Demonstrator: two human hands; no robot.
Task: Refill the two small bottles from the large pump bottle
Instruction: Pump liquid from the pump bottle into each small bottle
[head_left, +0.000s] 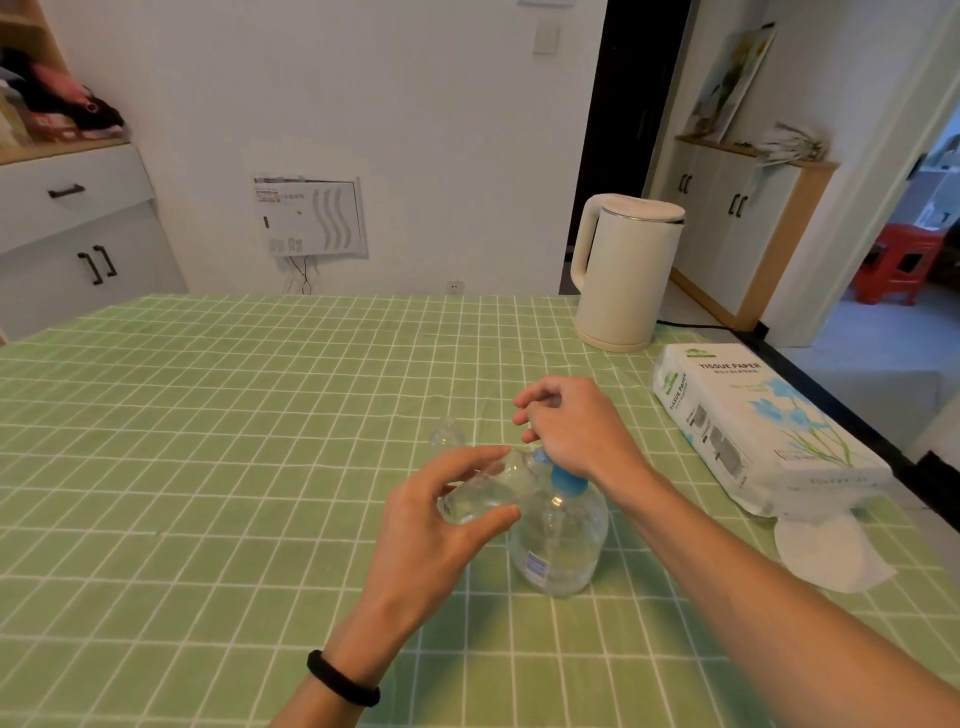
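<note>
Fingers, left hand (431, 525): you pinch one small bottle (478, 496) tilted, centre frame, its mouth at the blue pump to catch the liquid.
Fingers, right hand (571, 426): curled over the pump head of the large pump bottle (561, 540), likely to press.
Second small bottle (447, 431): on the bench (208, 415) just behind.
Writing: "TISSUE PAPER" on the tissue pack (753, 415), right; the large bottle's label is unreadable.

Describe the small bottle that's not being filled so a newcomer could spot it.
On the green checked table, find the large pump bottle with the blue top. Just behind and left of it sits a small clear bottle, the only bottle nobody touches.
</note>
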